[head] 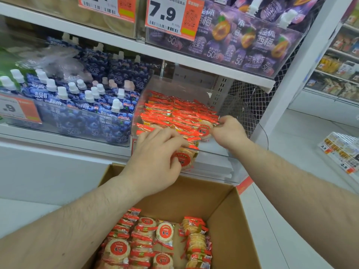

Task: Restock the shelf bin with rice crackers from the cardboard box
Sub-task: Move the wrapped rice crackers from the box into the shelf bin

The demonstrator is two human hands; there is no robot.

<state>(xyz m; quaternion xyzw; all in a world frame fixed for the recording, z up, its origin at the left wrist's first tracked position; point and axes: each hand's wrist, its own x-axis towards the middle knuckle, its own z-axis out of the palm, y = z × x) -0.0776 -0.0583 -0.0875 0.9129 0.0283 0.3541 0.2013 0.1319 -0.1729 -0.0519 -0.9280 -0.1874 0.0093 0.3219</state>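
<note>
White shop shelving fills the head view, with blue spouted pouches (pixel 77 100) at centre left and purple jelly packs (pixel 242 39) at upper right. Dead centre sits the clear shelf bin (pixel 260 131), already stacked with red-wrapped rice crackers (pixel 174 113). Both hands are up at its front edge: my left hand (pixel 155 162) has its fingers curled round a cracker packet (pixel 184 156) low against the bin's front wall, and my right hand (pixel 229 131) pinches the end of a round-labelled packet (pixel 204 131) at the front right of the stack. Below, at the bottom of the frame, the cardboard box (pixel 233 220) stands open with plenty more packets (pixel 155 239) inside, so I judge the job only partly done. To do this step well I'd lay each packet flat and square with the rows, nudging the front ones back so nothing slips over the lip. Hard to tell whether the left packet is inside the wall or outside it; the clear plastic blurs that. The bin's floor and back are hidden under stock, and the box's near edge is cut off by the frame.
</note>
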